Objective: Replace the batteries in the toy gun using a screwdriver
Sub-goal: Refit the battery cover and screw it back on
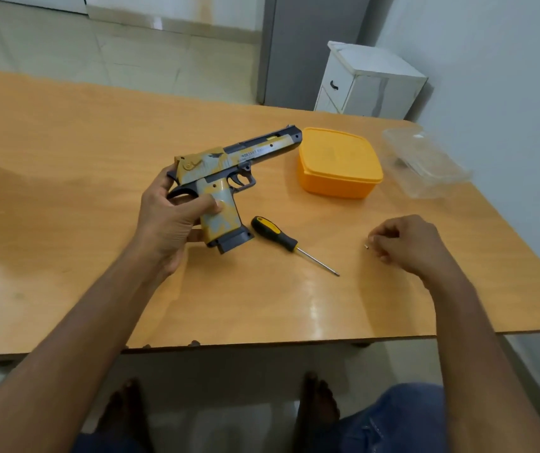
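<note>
My left hand point(168, 220) grips the toy gun point(226, 171) by its handle and holds it just above the wooden table point(262, 305), barrel pointing to the far right. The gun is yellow, pale grey and dark blue. A screwdriver point(289, 243) with a black and yellow handle lies on the table right of the gun's grip, tip pointing to the near right. My right hand point(406, 245) rests on the table further right, fingers curled together over a tiny screw point(366, 246) that lies at the fingertips; whether they pinch it I cannot tell.
A closed yellow plastic box point(339, 163) stands beyond the screwdriver. A clear plastic container point(425, 163) sits at the table's far right corner. A white cabinet point(370, 81) stands on the floor behind the table. My bare feet show below the near edge.
</note>
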